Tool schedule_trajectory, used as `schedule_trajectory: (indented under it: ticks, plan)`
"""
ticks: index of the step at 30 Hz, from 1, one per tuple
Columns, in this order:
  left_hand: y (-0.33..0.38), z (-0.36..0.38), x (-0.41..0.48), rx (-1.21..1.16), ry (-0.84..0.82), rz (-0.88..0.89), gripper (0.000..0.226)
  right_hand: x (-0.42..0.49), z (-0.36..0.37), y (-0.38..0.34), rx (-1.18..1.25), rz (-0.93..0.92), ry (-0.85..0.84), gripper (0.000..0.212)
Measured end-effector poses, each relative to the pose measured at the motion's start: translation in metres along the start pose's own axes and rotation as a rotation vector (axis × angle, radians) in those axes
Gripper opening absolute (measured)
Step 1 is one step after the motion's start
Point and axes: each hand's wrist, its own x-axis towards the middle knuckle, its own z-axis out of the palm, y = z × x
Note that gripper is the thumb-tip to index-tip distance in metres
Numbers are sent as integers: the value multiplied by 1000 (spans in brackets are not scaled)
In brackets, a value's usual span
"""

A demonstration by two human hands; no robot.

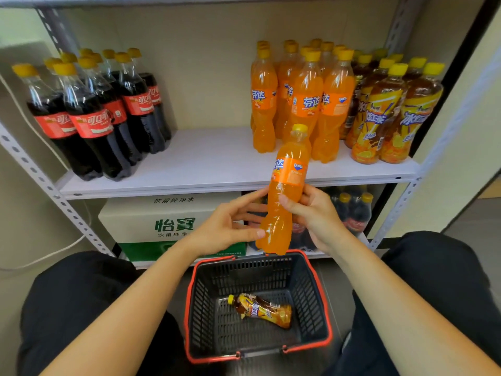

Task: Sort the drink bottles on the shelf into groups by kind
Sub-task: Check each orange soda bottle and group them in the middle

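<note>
While it's upright over the basket [307,291], the Fanta bottle [288,173] is gripped by both hands: right hand [315,214] round its waist, left hand [225,226] lower, fingers probably wrapped behind. On the shelf [211,158]: Fanta group [307,104] behind, cola [89,123] left, tea [387,118] right.

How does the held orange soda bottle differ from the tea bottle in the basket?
The orange soda bottle is nearly upright, gripped by left hand and right hand; the tea bottle lies flat in the basket. Soda is bright orange, tea dark brown. Both have yellow caps.
</note>
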Motion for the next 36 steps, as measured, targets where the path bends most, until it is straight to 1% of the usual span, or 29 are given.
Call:
schedule_trajectory:
  ticks: [2,4,7,9,11,14,16,20,22,27,31,33,36]
  plan:
    - [-1,3,0,39,-44,-5,87,0,-1,-4,49,7,48,58]
    - [-1,6,1,60,-29,16,84,0,-2,-6,80,15,88,60]
    - [1,11,3,-3,77,66,68,-1,-3,-10,151,46,106,63]
    - [2,13,5,-85,169,108,60,-1,-6,-12,241,54,64,59]
    - [4,12,7,-145,239,142,56,-1,-5,-14,317,48,18,56]
    - [6,12,9,-166,282,174,52,-2,-1,-13,380,40,2,57]
    - [9,15,9,-185,279,179,54,-3,3,-11,399,37,13,57]
    - [12,18,8,-132,259,180,69,-5,7,-11,426,30,48,57]
    - [13,15,8,-122,257,182,69,-5,7,-12,433,29,54,57]
    - [11,6,6,-142,212,194,55,-7,10,-15,471,36,56,58]
    - [9,1,5,-144,195,191,42,-9,13,-15,450,-10,-8,52]
    - [8,-4,5,-124,214,195,34,-10,14,-17,396,-45,-46,60]
    - [4,-14,5,-100,230,169,24,-8,19,-21,284,-115,-63,78]
